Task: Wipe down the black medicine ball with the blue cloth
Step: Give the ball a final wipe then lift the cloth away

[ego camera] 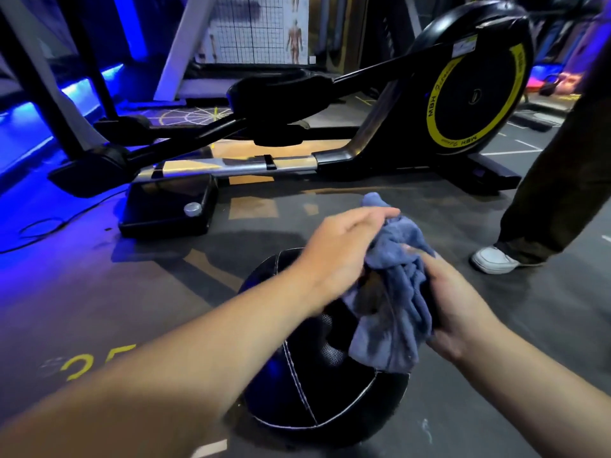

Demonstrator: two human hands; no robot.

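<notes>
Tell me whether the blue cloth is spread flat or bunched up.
Bunched: the blue cloth hangs in crumpled folds between left hand and right hand.

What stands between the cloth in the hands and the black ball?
Nothing visible. The left hand and right hand grip the blue cloth just above the medicine ball, its lower edge hanging over the ball's top. The elliptical trainer stands beyond.

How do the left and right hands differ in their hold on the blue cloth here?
The left hand pinches the blue cloth near its top, back of hand up; the right hand grips it lower, from the side. Both hold it bunched over the black medicine ball.
</notes>
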